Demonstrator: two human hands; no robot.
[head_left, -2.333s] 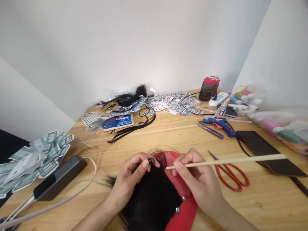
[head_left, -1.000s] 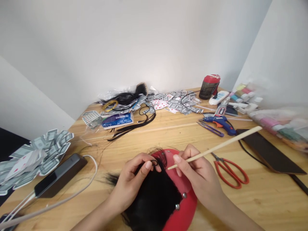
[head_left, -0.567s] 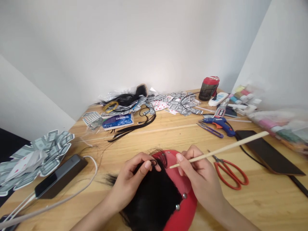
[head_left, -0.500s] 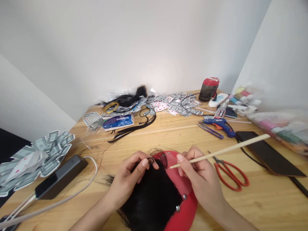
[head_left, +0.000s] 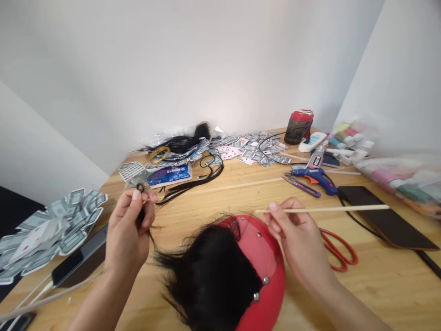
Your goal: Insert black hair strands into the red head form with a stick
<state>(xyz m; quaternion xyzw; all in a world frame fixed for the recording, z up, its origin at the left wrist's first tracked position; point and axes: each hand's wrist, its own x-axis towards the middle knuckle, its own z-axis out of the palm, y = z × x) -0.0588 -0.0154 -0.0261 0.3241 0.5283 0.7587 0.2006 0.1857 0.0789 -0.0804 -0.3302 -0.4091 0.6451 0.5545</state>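
Left hand has lifted off the black hair and swung up and to the left since half a second back; it now hovers above the table, fingers curled, thumb and forefinger pinched on a small loop of black strand with a short tail hanging below. Right hand has risen slightly too; its fingertips grip the thin wooden stick, which now lies nearly level, pointing left, its tip free above the red piece.

Black hair piece: dense, matte, fanned out with ragged ends to the left, laid over the left part of the red domed shape, which sits at the near table edge between the 2 hands. 3 metal studs show on the red surface.

Counts: 1 stick, 1 pair of red-handled scissors just right of the right hand, 1 blue glue gun farther back, 1 dark phone lower left. 1 loose bundle of black hair lies mid-table. Playing cards scattered at the back, too many to count.
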